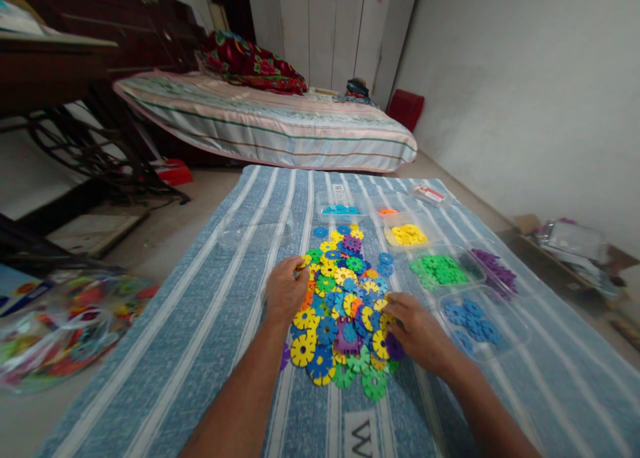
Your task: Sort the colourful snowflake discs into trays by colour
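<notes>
- From my distant seat I see the surface, covered by a blue cloth with white stripes.
- The pile of notched discs, in many colours, lies on the middle of it.
- The left hand is at the left edge of the pile, fingers curled; I cannot tell if it holds a disc.
- The right hand is at the right edge, fingers bent; its grip I also cannot tell.
- Right of the pile, clear boxes contain discs sorted by colour, among them yellow, green and blue.
- Beyond the surface stands the bed, with a red flowered blanket.
- A pale wall rises at right.
</notes>
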The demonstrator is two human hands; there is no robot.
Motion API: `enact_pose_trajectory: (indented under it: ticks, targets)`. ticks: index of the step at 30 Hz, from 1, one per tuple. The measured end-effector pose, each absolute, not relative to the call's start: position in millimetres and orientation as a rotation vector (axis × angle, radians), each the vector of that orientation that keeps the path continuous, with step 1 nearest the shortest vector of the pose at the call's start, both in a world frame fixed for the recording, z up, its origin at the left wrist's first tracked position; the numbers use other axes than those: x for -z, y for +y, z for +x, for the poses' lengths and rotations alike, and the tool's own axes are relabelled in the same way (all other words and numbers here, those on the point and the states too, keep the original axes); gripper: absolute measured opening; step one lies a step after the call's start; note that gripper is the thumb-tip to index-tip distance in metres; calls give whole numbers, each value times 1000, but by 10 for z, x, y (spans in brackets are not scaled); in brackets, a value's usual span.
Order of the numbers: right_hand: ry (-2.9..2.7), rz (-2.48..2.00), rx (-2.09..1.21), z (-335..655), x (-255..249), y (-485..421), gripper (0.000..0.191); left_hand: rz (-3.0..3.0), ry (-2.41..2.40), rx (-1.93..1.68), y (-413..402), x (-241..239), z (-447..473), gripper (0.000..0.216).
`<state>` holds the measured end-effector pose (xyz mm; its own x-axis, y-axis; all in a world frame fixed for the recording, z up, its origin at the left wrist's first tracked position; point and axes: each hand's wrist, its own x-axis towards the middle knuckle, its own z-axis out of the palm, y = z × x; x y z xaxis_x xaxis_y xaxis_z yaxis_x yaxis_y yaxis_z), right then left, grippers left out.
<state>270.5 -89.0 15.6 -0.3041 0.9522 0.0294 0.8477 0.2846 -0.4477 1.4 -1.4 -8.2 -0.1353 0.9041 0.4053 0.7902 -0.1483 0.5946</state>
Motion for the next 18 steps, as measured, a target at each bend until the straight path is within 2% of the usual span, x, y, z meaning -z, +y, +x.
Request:
enact_pose_trajectory:
  ticks: [7, 18]
  targets:
    - [-2101, -1603, -707, 2737, -214, -886, 9, 1940, 1941, -1154, -27, 64, 21, 24]
    - [-2046, -1520, -656, 2761, -392, -915, 12, 1936, 1951, -1128, -44, 42, 28, 25]
